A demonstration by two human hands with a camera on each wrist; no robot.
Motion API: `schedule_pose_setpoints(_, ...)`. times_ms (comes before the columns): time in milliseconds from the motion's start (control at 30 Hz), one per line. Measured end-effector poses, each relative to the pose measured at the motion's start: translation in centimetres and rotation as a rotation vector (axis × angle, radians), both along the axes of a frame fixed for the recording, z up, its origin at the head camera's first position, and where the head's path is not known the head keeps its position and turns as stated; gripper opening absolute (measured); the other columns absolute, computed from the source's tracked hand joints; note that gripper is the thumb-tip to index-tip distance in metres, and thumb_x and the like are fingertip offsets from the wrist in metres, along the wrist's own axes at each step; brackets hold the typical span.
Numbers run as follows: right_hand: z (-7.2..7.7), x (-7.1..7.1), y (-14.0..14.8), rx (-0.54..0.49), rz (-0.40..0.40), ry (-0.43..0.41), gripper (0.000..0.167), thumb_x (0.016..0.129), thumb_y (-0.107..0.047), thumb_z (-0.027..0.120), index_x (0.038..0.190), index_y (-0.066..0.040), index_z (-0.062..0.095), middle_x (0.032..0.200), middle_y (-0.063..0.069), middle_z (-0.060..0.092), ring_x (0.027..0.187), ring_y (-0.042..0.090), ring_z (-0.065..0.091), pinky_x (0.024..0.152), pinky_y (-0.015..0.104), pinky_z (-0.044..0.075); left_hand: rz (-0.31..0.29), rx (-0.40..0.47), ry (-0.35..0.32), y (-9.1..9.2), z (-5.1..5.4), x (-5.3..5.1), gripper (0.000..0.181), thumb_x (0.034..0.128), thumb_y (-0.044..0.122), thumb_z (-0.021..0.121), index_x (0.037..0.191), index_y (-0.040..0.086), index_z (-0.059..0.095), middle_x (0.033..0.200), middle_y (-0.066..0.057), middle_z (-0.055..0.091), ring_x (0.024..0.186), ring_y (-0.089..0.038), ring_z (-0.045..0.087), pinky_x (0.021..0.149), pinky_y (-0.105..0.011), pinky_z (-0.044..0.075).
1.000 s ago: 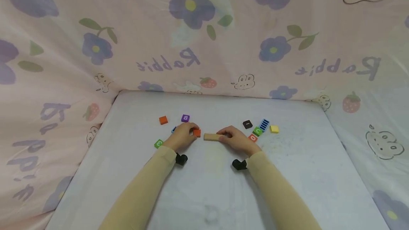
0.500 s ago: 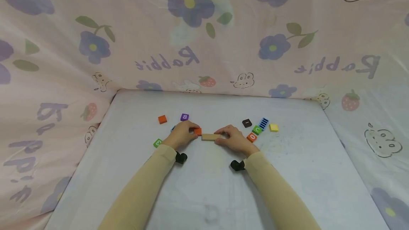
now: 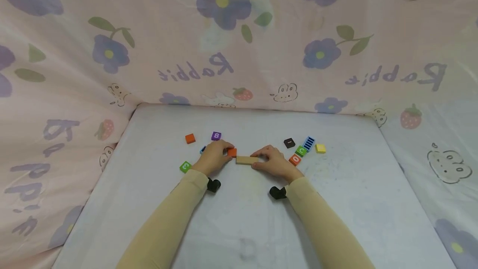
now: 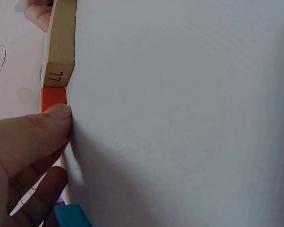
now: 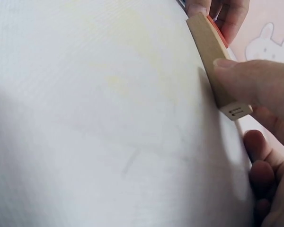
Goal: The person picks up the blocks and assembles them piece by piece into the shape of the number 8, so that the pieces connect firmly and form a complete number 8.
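Note:
My left hand pinches a small orange square tile between thumb and fingers, near the middle of the table. Opposite it, my right hand grips the right end of a plain wooden block, long and narrow. In the left wrist view the block's end bears a "77" mark and appears to meet the orange tile. Marks also show on its other end in the right wrist view, where my thumb presses its side. A blue piece lies beneath my left fingers.
Left of my hands lie an orange tile, a purple "8" tile and a green "3" tile. On the right are dark brown, blue striped, green, orange "0" and yellow tiles. Patterned cloth surrounds the table.
My right hand has brought the wooden block leftward, closing the gap to the orange tile. The left hand has shifted only slightly. Over the last half second both hands have stayed nearly still.

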State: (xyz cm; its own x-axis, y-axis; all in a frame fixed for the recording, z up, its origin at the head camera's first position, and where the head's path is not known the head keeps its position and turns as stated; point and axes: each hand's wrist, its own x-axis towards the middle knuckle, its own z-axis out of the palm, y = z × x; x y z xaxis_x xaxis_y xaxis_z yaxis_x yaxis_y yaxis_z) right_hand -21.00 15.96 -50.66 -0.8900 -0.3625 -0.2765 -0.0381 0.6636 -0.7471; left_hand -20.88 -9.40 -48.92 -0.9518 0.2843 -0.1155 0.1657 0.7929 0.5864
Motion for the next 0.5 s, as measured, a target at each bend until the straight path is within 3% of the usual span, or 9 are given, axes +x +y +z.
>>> schedule_pose_setpoints(500,-0.17,0.05,0.02,-0.008,-0.004,0.007,0.027,0.081,-0.042,0.077,0.107,-0.040,0.069,0.119,-0.005,0.048,0.111,0.021,0.040,0.095,0.045,0.033,0.009,-0.012,0.021,0.09,-0.13,0.07,0.037,0.0898,0.020,0.071,0.126,0.018,0.065,0.119,0.000,0.062,0.106,-0.016,0.056,0.092,-0.034,0.046)
